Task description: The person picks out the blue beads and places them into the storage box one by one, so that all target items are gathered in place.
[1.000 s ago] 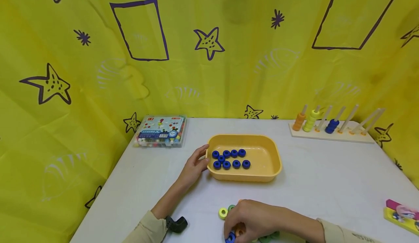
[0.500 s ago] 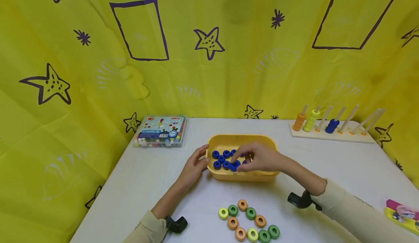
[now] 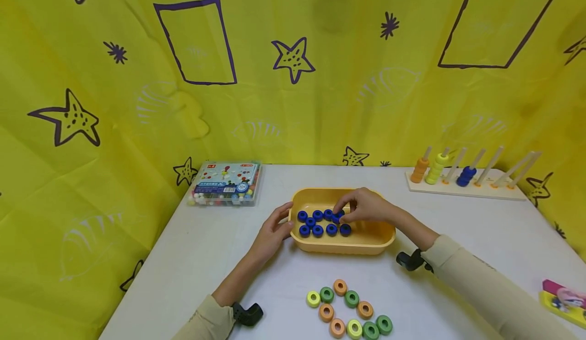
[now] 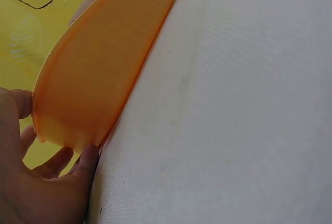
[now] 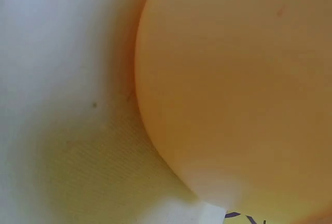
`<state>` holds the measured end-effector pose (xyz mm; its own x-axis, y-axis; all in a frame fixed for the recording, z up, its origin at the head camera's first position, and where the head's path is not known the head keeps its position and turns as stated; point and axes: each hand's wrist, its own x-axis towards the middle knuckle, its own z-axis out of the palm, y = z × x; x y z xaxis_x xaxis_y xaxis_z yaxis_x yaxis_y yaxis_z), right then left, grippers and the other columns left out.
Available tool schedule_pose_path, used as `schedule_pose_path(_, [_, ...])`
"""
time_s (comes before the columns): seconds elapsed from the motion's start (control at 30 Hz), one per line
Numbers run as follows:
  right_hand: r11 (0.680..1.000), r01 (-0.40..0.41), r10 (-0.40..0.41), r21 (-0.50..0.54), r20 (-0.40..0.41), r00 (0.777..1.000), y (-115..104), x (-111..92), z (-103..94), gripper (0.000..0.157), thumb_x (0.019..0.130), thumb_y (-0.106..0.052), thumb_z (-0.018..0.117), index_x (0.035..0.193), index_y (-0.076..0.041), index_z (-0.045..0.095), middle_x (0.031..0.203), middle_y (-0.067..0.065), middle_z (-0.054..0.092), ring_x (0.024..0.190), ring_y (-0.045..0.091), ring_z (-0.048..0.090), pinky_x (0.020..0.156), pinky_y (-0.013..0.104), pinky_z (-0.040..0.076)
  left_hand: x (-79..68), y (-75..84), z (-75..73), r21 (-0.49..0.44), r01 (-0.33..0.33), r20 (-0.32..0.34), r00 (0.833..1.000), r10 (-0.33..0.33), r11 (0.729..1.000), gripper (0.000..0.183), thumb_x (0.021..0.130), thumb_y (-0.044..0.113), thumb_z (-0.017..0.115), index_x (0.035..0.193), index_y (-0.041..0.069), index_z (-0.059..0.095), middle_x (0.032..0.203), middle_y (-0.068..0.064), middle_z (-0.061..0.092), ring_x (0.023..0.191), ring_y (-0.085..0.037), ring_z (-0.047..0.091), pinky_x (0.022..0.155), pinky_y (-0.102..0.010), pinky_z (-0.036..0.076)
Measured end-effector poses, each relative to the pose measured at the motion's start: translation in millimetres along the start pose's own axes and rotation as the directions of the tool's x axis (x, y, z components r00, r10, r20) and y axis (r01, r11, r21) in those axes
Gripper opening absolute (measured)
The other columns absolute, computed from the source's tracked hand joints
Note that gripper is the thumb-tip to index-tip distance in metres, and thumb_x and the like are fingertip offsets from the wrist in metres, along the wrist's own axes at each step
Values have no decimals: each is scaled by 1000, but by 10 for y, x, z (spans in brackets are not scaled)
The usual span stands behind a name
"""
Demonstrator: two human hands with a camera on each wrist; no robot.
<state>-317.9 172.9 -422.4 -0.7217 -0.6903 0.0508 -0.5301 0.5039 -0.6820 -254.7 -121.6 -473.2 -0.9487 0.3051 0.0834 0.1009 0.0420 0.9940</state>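
A shallow yellow-orange plastic basin (image 3: 371, 228) sits mid-table with several blue rings (image 3: 318, 230) lying in its left and middle part. My left hand (image 3: 269, 235) holds the basin's left end, thumb and fingers spread around it. The left wrist view shows those fingers (image 4: 57, 163) against the orange end wall (image 4: 98, 63). Reaching over the right side, my right hand (image 3: 366, 206) pinches a blue ring (image 3: 336, 218) low inside the basin, among the others. Only the basin's wall (image 5: 233, 94) fills the right wrist view; the hand's grip is out of sight there.
Several orange, green and yellow rings (image 3: 352, 299) lie loose in front of the basin. A peg board (image 3: 467, 190) with a few ringed pegs stands back right. A clear box of coloured pieces (image 3: 224, 185) lies back left; a pink and yellow item (image 3: 565, 302) is at the right edge.
My right hand has moved from the loose rings near the front up into the basin, carrying a blue ring, then shifted slightly right and back there. The left hand has stayed put.
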Motion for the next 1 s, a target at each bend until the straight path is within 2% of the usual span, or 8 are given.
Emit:
schedule_pose_path(0.17, [998, -21, 22, -53, 8, 1000, 18, 27, 16, 19, 77, -26, 76, 95, -25, 71, 85, -11, 64, 61, 13, 52, 53, 24, 44, 5, 17, -21, -7, 6, 26, 1000, -6, 1000, 48, 97, 15, 50, 143, 17, 36, 143, -17, 32, 120, -31, 47, 89, -34, 47])
schedule_pose_path(0.4, [995, -33, 36, -95, 23, 999, 1, 32, 19, 19, 77, -24, 76, 95, -25, 71, 81, -7, 64, 58, 11, 52, 51, 25, 44, -99, 290, 21, 0, -2, 40, 999, 2, 1000, 49, 97, 8, 47, 143, 8, 33, 141, -23, 32, 121, -36, 45, 89, -33, 47])
schedule_pose_path(0.73, [993, -60, 63, -106, 27, 998, 10, 13, 35, 19, 77, -24, 76, 95, -25, 71, 80, -8, 63, 57, 11, 53, 51, 25, 45, -85, 288, 28, -9, -8, 55, 998, 9, 1000, 49, 97, 9, 47, 143, 8, 33, 141, -23, 32, 121, -36, 45, 89, -34, 47])
schedule_pose_path(1.0, [995, -43, 42, -91, -4, 999, 44, 11, 38, 16, 80, -23, 74, 95, -24, 72, 84, -12, 64, 62, 11, 53, 54, 25, 45, -88, 286, 27, -7, -2, 53, 999, 2, 1000, 49, 97, 9, 47, 144, 8, 33, 142, -22, 32, 121, -35, 45, 89, -33, 47])
